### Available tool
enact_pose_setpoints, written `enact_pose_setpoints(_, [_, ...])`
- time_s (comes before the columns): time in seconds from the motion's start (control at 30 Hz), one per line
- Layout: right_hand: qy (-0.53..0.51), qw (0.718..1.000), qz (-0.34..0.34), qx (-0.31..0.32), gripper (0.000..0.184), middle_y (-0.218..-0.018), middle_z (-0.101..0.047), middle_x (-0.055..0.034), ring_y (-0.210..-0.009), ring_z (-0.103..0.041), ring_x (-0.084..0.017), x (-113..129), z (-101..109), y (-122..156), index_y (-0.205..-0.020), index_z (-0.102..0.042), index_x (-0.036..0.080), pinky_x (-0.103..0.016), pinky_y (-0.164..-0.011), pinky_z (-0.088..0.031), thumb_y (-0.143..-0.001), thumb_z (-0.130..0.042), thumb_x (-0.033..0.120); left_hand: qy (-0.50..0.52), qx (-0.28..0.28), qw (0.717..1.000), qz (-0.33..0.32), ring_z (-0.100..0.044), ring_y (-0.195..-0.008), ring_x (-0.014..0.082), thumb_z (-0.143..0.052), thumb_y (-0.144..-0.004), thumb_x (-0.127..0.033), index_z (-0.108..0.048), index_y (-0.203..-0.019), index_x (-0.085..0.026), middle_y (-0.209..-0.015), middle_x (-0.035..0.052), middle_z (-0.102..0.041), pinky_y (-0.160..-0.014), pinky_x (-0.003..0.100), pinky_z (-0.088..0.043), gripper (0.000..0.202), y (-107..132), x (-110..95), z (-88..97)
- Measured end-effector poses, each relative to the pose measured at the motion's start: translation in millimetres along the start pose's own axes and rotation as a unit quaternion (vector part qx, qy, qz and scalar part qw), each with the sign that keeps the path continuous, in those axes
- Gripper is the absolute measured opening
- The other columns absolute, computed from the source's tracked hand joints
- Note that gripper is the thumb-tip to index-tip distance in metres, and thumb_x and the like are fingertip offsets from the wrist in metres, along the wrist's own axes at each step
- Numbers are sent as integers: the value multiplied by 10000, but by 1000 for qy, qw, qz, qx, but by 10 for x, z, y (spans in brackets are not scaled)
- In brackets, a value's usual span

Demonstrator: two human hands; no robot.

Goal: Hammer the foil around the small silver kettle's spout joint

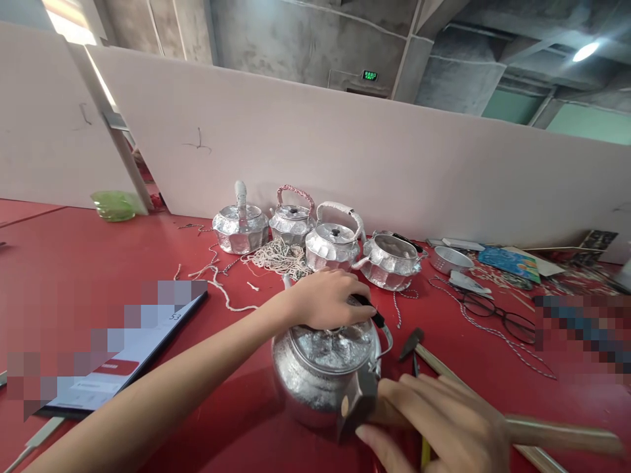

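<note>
A shiny embossed aluminium kettle (320, 374) stands on the red table (73, 263) in front of me. My left hand (328, 299) lies over its top, fingers curled round the kettle's black handle (375, 318). My right hand (438, 420) grips a wooden-handled hammer (557, 435), and the hammer's dark head (357, 404) rests against the kettle's lower right side.
Several more kettles stand in a row at the back (335, 246), with loose cord (279, 259) around them. A second hammer (411, 343), glasses (497, 315), a small metal bowl (451, 259) and papers lie to the right. A tablet-like board (128, 355) lies left.
</note>
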State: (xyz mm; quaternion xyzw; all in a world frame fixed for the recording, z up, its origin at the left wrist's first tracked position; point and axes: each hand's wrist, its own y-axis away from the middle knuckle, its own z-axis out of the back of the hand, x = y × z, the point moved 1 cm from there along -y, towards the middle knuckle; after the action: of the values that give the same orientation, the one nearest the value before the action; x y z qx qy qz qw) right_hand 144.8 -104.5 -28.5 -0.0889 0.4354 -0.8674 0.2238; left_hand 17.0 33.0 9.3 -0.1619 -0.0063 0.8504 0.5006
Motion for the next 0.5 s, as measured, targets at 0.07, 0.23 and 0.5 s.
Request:
enact_pose_setpoints(0.07, [-10,999,-20,-27,175,-547,-546,26,-492,-516,-92,-7,11,9,-751,-585,189,-224,-500,-402,-710,-585,359,2,0,1000,-1,-560,-827,178,-395,-853,-418,-621,-939,-206,-905,40,-612,-736,301,-405,321,-1,3,-1])
enact_pose_setpoints(0.23, [16,999,-23,-37,176,-576,-574,28,-495,-526,-92,4,6,28,-769,-585,193,-234,-528,-404,-715,-571,359,4,0,1000,1,-560,-813,172,-397,-853,-412,-620,-923,-204,-900,36,-614,-722,293,-406,314,3,5,1])
enact_pose_setpoints(0.5, [18,997,-42,-66,174,-588,-576,24,-516,-533,-93,37,3,36,-758,-582,190,-243,-568,-396,-710,-581,357,-1,-3,1000,-2,-558,-800,166,-396,-853,-409,-619,-918,-206,-894,31,-614,-716,288,-401,308,3,5,4])
